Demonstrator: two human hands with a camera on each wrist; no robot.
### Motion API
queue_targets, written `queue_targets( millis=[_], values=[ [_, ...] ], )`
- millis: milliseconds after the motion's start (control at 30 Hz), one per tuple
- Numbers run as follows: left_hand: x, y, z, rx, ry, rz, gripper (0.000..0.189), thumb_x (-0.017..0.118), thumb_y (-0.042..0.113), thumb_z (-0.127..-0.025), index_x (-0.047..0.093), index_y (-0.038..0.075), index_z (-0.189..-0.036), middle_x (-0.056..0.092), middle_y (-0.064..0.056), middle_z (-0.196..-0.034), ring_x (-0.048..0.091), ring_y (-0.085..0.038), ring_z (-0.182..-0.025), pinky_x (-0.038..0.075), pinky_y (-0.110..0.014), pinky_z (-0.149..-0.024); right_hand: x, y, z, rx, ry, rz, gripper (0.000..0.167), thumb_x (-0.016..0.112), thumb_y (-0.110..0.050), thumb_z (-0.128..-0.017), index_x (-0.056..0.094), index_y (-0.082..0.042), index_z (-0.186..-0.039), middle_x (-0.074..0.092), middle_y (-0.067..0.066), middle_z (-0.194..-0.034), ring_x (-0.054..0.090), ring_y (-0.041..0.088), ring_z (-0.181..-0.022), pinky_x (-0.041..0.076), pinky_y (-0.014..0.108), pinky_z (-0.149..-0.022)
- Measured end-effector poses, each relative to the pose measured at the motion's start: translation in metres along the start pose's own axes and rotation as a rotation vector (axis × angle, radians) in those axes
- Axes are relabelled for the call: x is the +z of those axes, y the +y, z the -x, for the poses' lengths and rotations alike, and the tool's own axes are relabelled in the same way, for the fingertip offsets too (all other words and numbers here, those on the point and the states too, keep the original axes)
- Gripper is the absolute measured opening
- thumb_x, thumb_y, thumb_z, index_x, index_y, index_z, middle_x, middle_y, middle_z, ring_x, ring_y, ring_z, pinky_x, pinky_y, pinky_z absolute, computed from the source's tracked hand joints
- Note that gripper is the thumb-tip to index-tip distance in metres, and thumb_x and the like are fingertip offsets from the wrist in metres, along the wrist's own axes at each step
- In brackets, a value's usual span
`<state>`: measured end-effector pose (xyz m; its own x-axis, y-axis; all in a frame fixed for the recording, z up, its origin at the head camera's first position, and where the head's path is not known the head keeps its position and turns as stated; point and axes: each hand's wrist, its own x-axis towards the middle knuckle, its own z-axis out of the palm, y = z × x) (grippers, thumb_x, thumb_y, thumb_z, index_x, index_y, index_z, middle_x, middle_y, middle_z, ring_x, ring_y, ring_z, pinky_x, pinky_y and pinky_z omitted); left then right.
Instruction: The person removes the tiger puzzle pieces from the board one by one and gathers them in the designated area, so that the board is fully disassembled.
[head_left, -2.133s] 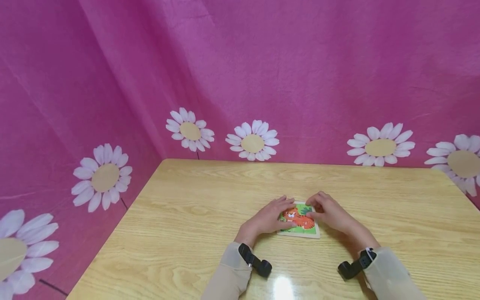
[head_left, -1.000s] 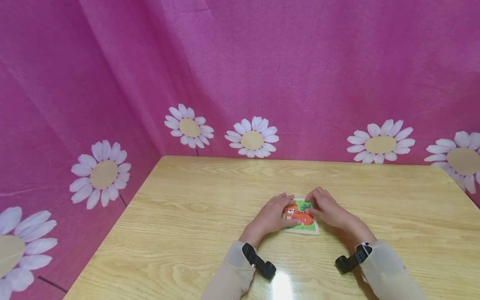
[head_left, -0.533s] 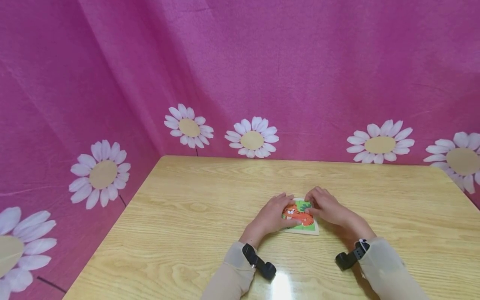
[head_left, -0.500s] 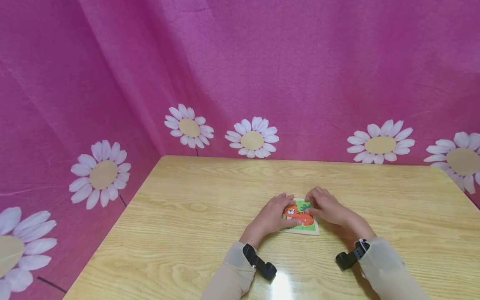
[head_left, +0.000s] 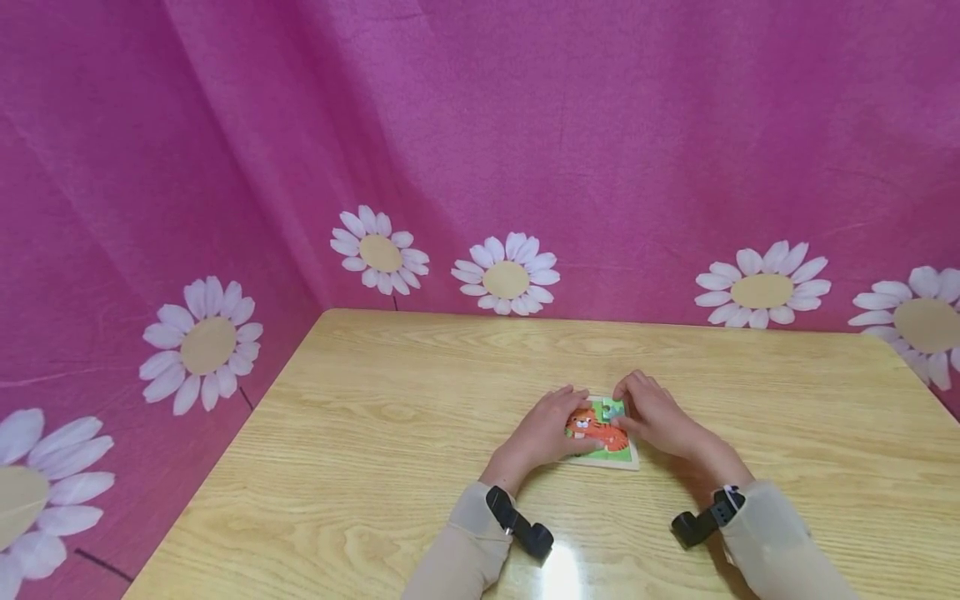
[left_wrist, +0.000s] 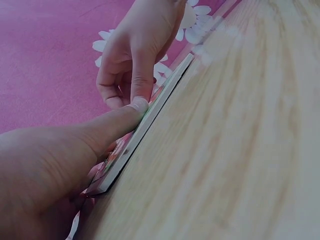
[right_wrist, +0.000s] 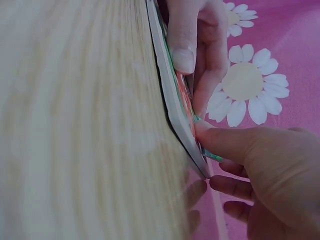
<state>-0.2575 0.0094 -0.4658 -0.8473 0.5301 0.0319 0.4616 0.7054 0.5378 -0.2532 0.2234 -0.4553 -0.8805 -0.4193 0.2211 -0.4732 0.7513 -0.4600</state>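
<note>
A small square jigsaw puzzle (head_left: 617, 456) with an orange tiger on green lies on the wooden table in the head view. My left hand (head_left: 536, 432) holds it across its left side, thumb over the picture and fingers at the far edge. At the far right corner my right hand (head_left: 662, 421) pinches a green puzzle piece (head_left: 607, 409), which sits tilted up from the picture with its notch showing. In the right wrist view this piece (right_wrist: 213, 156) juts out under the right thumb, beyond the puzzle's pale edge (right_wrist: 172, 107). The left palm hides the puzzle's left side.
The light wood table (head_left: 420, 400) stretches around the puzzle, its far edge against a pink curtain (head_left: 600, 167) with white daisies. Another curtain side runs along the table's left. Black wrist cameras (head_left: 534, 540) hang over the table below both hands.
The puzzle piece at the far right corner lay flat in the picture and now tilts up in the right hand's pinch. The left hand has stayed on the puzzle.
</note>
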Motion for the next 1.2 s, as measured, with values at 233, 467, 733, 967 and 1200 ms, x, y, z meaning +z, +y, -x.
queue_targets(
  millis=[233, 467, 733, 967, 1200],
  values=[
    [0.001, -0.001, -0.001, 0.009, -0.007, -0.027, 0.07, 0.068, 0.052, -0.087, 0.047, 0.021, -0.146, 0.04, 0.002, -0.157, 0.029, -0.017, -0.15, 0.029, -0.038, -0.123, 0.007, 0.004, 0.004, -0.062, 0.103, -0.018, 0.027, 0.074, -0.005, -0.084, 0.054, -0.002, -0.102, 0.055, 0.005, -0.095, 0.044, 0.015, -0.09, 0.041, 0.03, -0.076],
    [0.001, -0.001, -0.002, 0.008, -0.011, -0.029, 0.072, 0.068, 0.052, -0.087, 0.045, 0.022, -0.147, 0.039, 0.001, -0.157, 0.029, -0.018, -0.15, 0.028, -0.038, -0.124, 0.011, 0.006, 0.008, -0.097, 0.172, -0.044, 0.028, 0.075, -0.002, -0.082, 0.057, -0.004, -0.103, 0.059, 0.005, -0.102, 0.052, 0.015, -0.098, 0.052, 0.033, -0.084],
    [0.0, -0.001, -0.001, 0.007, -0.023, -0.029, 0.071, 0.068, 0.051, -0.087, 0.045, 0.022, -0.147, 0.038, 0.002, -0.158, 0.027, -0.016, -0.15, 0.025, -0.036, -0.125, 0.014, 0.011, 0.01, -0.155, 0.251, -0.08, 0.03, 0.074, 0.005, -0.08, 0.063, -0.003, -0.107, 0.058, 0.005, -0.1, 0.049, 0.009, -0.082, 0.045, 0.02, -0.067],
    [0.0, -0.001, -0.001, 0.006, -0.019, -0.03, 0.073, 0.068, 0.052, -0.087, 0.044, 0.021, -0.148, 0.039, 0.001, -0.157, 0.028, -0.018, -0.15, 0.028, -0.038, -0.124, 0.016, 0.01, 0.011, -0.107, 0.24, -0.16, 0.029, 0.071, 0.008, -0.082, 0.064, -0.002, -0.107, 0.057, 0.006, -0.103, 0.05, 0.001, -0.08, 0.047, 0.016, -0.065],
    [0.0, -0.001, -0.001, 0.015, -0.017, -0.04, 0.072, 0.068, 0.052, -0.087, 0.044, 0.021, -0.148, 0.039, 0.001, -0.157, 0.029, -0.018, -0.15, 0.027, -0.038, -0.124, 0.016, 0.007, 0.011, 0.013, 0.206, -0.264, 0.025, 0.067, 0.006, -0.086, 0.065, -0.002, -0.11, 0.057, 0.009, -0.103, 0.053, -0.001, -0.08, 0.047, 0.015, -0.067]
  ],
)
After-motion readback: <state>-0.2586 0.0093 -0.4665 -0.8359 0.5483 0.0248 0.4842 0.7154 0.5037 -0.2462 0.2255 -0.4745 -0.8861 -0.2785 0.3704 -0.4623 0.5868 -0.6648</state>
